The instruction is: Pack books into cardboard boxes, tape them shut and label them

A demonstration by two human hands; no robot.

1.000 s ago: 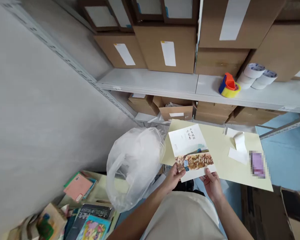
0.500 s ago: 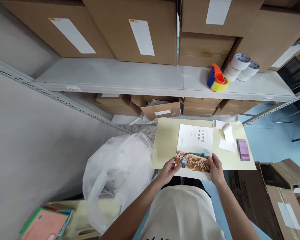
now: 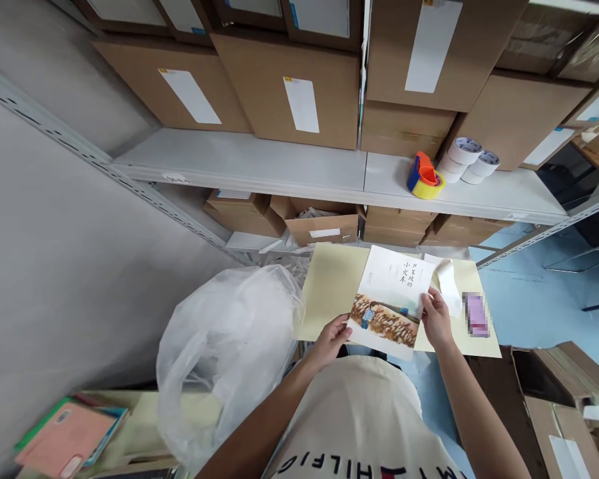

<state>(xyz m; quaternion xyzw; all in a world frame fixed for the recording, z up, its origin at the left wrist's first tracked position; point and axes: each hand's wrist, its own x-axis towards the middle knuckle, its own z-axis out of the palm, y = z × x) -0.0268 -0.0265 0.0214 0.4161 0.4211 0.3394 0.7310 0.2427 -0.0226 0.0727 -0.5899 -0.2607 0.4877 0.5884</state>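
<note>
A thin white book (image 3: 392, 296) with a painted picture along its lower cover lies tilted over a pale yellow sheet (image 3: 329, 293). My left hand (image 3: 332, 338) pinches the book's lower left corner. My right hand (image 3: 435, 318) grips its right edge, fingers closed on the cover. Just right of the book lie a curled white label strip (image 3: 448, 283) and a small purple object (image 3: 474, 314) on the same yellow sheet.
A clear plastic bag (image 3: 229, 352) bulges at my left. A grey shelf (image 3: 259, 163) ahead carries a tape dispenser (image 3: 423, 177), white tape rolls (image 3: 466, 159) and labelled cardboard boxes (image 3: 289, 93). Books (image 3: 67, 439) are stacked at lower left, open cartons (image 3: 559, 392) at lower right.
My right hand has slid up the book's right edge from the lower corner. The book has tilted clockwise over the yellow sheet. My view has shifted slightly.
</note>
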